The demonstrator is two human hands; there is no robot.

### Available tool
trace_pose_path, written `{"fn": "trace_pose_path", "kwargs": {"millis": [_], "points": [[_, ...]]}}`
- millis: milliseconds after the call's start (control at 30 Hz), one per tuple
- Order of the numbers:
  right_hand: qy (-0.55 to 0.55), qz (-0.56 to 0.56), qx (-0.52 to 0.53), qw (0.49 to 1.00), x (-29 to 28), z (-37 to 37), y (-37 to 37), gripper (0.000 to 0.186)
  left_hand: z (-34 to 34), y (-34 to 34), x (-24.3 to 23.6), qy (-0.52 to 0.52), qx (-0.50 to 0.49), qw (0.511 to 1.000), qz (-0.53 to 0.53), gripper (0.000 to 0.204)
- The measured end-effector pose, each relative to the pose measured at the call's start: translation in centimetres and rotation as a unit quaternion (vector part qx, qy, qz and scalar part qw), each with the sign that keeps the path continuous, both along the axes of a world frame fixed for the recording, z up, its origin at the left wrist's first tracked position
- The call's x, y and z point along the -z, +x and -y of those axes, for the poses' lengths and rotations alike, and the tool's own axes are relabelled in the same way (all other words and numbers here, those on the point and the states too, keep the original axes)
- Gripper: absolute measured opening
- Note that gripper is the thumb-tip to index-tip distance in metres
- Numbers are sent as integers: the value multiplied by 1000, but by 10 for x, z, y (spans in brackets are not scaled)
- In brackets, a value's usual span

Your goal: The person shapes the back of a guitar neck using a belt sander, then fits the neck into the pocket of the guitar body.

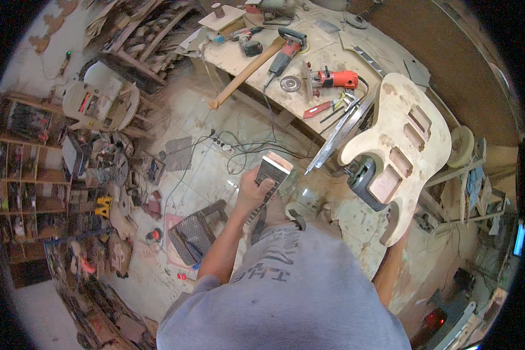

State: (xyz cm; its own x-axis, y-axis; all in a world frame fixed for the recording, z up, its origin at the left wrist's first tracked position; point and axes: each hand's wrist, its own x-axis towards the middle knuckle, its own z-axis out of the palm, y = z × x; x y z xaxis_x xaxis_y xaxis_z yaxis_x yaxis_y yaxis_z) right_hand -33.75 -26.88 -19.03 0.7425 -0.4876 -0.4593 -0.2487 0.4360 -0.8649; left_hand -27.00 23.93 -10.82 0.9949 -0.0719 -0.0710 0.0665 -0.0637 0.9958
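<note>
My left hand (252, 191) is closed around a guitar neck (273, 169), thumb across its dark fretboard. A pale wooden block end faces the bench. To the right, an unfinished light-wood electric guitar body (426, 151) with several routed cavities is raised beside the bench. My right hand (406, 232) grips this body by its lower horn; most of its fingers are hidden behind the wood. A black and dark green rounded thing (367, 182) shows between the horns, and its kind is unclear.
The workbench (245, 61) carries a red router (335, 79), a grey angle grinder (287, 55), a long wooden bar (245, 74), a cordless drill (249, 44) and hand tools. Cables (239, 149) cross the tiled floor. A dark stool (197, 236) and cluttered shelves (35, 175) stand left.
</note>
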Motion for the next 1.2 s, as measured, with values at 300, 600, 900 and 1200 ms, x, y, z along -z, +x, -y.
{"fn": "trace_pose_path", "kwargs": {"millis": [300, 600, 900, 1200], "points": [[101, -180, 116, 972, 45, -112, -94, 66, -54, 59, 11, -9, 41, 997, 68, 66], [77, -261, 12, 962, 97, -188, -107, 43, -53, 143, -19, -125, 66, 990, 31, 51], [34, -215, -43, 975, 103, -191, -72, 32, -17, 169, -31, -149, 8, 988, 37, 85], [63, -255, -55, 963, 114, -160, -93, 46, -2, 186, -74, -240, 167, 956, -19, 84]]}}
